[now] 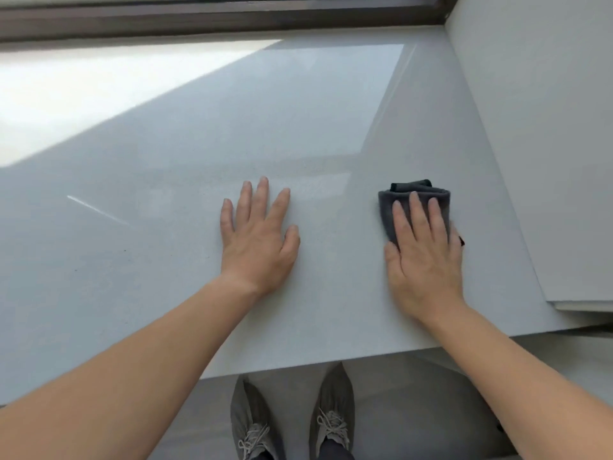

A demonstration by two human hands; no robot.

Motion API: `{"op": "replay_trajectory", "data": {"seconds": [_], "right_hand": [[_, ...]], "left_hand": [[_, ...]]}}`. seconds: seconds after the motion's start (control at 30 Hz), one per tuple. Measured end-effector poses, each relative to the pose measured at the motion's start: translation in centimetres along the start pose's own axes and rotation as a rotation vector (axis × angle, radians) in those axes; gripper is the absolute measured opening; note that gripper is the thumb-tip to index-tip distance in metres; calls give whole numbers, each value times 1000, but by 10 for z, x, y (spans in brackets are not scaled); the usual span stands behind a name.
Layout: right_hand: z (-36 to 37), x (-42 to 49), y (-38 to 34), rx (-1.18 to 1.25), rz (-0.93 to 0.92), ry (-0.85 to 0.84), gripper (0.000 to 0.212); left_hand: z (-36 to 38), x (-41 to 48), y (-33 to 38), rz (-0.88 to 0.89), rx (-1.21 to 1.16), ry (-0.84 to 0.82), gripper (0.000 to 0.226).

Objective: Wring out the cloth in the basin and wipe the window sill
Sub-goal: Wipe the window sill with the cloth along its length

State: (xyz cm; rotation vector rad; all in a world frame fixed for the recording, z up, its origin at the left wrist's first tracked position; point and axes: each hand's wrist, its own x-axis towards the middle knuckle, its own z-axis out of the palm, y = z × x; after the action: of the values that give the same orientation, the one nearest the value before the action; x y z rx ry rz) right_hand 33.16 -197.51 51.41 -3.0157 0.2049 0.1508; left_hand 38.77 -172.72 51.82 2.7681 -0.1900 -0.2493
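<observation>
A wide, glossy white window sill [166, 260] is seen, with a patch of sunlight at its far left corner. A dark window frame [215, 18] runs along its far edge. The left hand [257, 240] is laid flat near the middle of the sill, fingers spread and straight, and nothing is held in it. The right hand [424, 257] is pressed with straight fingers on a folded dark grey cloth [388, 202], which lies near the right edge of the sill. Grey shoes [252, 423] are seen on the floor below the near edge.
</observation>
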Motion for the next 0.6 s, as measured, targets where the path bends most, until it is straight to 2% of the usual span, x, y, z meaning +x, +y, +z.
{"op": "replay_trajectory", "data": {"seconds": [0.03,0.13,0.2,0.27,0.37,0.43,0.5,0.6], "right_hand": [[2,-7,-10,-21,-57,14,65],[7,-48,-28,-33,-405,-29,61],[4,-39,-16,-17,-527,-44,59],[3,-4,-1,-16,-459,-38,60],[-4,65,3,34,-148,-5,64],[-4,90,-15,39,-43,-9,65],[-2,86,-37,26,-113,4,65],[1,68,-40,16,-361,-8,62]], "left_hand": [[1,0,1,-9,14,3,64],[0,-2,4,-25,10,18,66],[0,-1,4,-24,4,18,66],[-2,-1,5,-21,1,6,67],[-6,1,5,-29,26,6,64],[-9,7,4,-32,48,28,58],[-12,15,5,-26,51,50,53],[-17,33,9,-20,59,53,56]]}}
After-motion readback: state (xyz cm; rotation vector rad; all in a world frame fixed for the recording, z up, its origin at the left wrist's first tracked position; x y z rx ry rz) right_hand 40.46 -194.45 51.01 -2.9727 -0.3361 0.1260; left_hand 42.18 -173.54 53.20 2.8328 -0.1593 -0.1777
